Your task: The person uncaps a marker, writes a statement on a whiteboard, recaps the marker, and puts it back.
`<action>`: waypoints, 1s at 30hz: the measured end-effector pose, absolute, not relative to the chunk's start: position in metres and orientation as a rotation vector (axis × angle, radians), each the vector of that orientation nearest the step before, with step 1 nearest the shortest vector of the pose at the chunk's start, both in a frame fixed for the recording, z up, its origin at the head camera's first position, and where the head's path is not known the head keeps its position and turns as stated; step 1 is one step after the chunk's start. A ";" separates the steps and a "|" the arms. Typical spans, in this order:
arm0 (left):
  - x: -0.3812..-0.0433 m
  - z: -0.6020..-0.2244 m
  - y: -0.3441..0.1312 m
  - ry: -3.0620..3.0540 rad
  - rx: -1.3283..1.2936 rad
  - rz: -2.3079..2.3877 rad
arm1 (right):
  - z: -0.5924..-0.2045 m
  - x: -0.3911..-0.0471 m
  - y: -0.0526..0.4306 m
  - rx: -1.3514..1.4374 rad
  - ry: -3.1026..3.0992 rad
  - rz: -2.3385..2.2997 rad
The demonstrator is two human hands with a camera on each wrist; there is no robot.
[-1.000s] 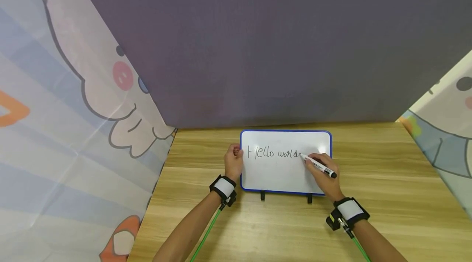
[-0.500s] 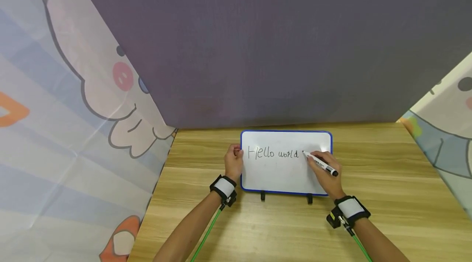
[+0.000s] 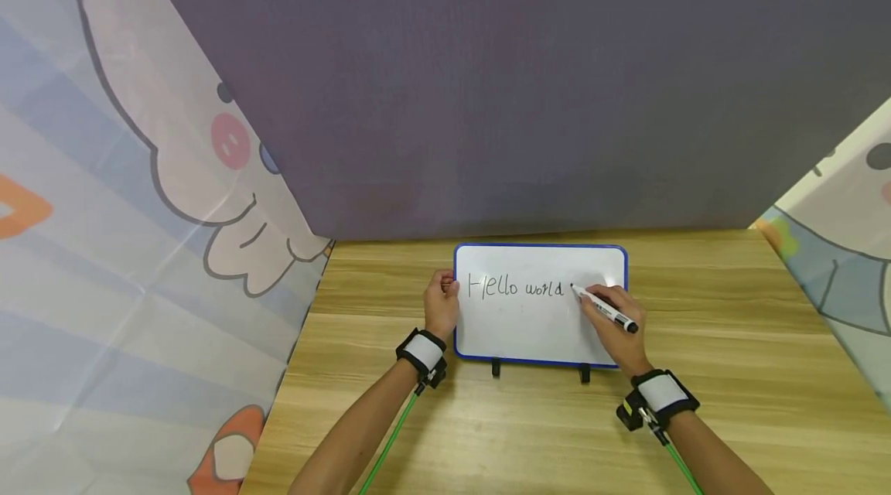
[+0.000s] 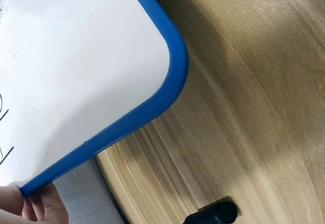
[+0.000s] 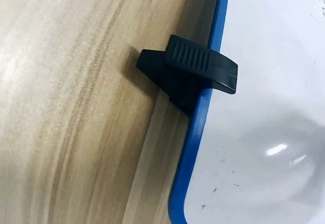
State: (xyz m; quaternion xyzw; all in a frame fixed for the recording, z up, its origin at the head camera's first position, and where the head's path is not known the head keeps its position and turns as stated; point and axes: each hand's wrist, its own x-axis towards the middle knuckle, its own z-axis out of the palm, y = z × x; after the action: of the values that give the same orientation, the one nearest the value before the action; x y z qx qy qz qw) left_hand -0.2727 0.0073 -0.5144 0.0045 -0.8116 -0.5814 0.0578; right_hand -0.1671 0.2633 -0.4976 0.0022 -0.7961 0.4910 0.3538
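A small whiteboard with a blue frame stands on the table, with "Hello world" handwritten in black across it. My left hand pinches its left edge. In the left wrist view, the thumb lies on the front face and the fingers curl behind the frame. My right hand holds a white marker with black ends in a writing grip. The marker's tip is at the board, just right of the "d". Neither the right hand nor the marker shows clearly in the right wrist view.
Two black stand clips grip the board's lower edge, one large in the right wrist view. A rounded black piece lies on the wood-grain table. Behind rises a grey panel; cartoon-printed sheets flank the table.
The right hand has shifted slightly right with the marker, so its tip has moved away from the "d". Over the last half second it stays put. The left hand keeps its place.
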 end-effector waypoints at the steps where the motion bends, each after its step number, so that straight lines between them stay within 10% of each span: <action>1: -0.273 -0.514 0.007 -2.460 0.013 -1.760 | -0.498 -0.167 0.263 0.009 -2.058 1.261; 30: -0.270 -0.512 0.008 -2.462 0.037 -1.774 | -0.504 -0.156 0.261 0.073 -2.037 1.259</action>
State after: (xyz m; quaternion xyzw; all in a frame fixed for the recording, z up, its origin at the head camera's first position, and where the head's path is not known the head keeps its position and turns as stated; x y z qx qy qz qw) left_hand -0.2701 0.0082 -0.5124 0.0121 -0.8101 -0.5837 0.0535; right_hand -0.1560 0.2607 -0.5042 0.0285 -0.7917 0.4896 0.3642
